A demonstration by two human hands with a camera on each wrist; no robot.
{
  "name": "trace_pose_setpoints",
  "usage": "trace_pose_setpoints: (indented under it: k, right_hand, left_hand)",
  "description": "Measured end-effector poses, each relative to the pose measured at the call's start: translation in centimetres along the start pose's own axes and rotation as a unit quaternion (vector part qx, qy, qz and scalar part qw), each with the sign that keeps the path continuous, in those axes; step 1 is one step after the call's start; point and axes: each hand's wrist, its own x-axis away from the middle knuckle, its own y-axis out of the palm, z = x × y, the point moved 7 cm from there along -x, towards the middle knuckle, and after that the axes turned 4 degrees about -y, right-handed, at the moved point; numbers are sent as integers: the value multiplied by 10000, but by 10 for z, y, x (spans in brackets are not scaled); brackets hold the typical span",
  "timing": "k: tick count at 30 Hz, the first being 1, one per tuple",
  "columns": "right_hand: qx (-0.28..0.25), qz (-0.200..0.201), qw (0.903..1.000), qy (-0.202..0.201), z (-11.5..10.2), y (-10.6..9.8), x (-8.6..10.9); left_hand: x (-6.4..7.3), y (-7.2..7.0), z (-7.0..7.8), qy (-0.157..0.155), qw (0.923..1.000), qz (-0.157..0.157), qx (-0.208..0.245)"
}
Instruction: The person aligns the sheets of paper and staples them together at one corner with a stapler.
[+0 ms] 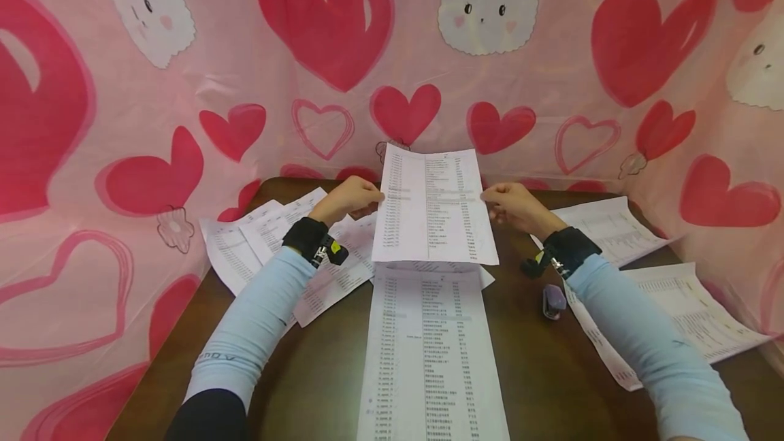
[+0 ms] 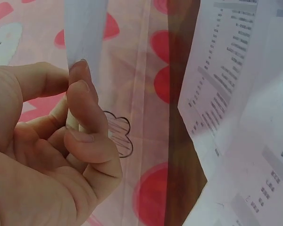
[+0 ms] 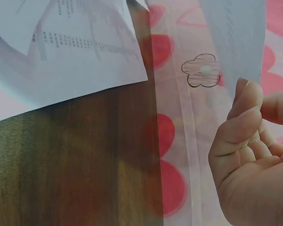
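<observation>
A printed sheet of paper (image 1: 410, 223) is held up over the far part of the table, its text columns facing the head camera. My left hand (image 1: 350, 199) pinches its left edge and my right hand (image 1: 513, 206) pinches its right edge. In the left wrist view the thumb and fingertips of the left hand (image 2: 61, 122) meet on the paper (image 2: 85, 33). The right wrist view shows the right hand (image 3: 254, 141) gripping the sheet (image 3: 240, 42) the same way. Below it, another printed sheet (image 1: 431, 359) lies on the table toward me.
Several overlapping printed sheets (image 1: 333, 278) lie at the left of the brown table (image 1: 306, 373). More papers lie at the right, one farther back (image 1: 606, 223) and others nearer (image 1: 667, 291). A small purple stapler (image 1: 554, 301) sits beside them. A pink heart-patterned cloth (image 1: 331, 114) hangs behind.
</observation>
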Motion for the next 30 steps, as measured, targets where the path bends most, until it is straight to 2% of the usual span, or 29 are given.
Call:
trace_pose_setpoints:
  k: [7, 11, 17, 30]
  right_hand:
    - [-159, -259, 9995, 9, 3, 0, 3]
    - [-202, -411, 9989, 15, 5, 1, 7]
    - [-409, -636, 9971, 57, 7, 5, 14]
    - [-533, -982, 9937, 126, 18, 7, 20]
  left_hand:
    - [1, 2, -5, -2, 9998, -212, 61]
    - [7, 3, -2, 65, 9995, -308, -16]
    - [14, 5, 2, 112, 9980, -611, -90]
    - [12, 13, -8, 242, 9927, -1180, -90]
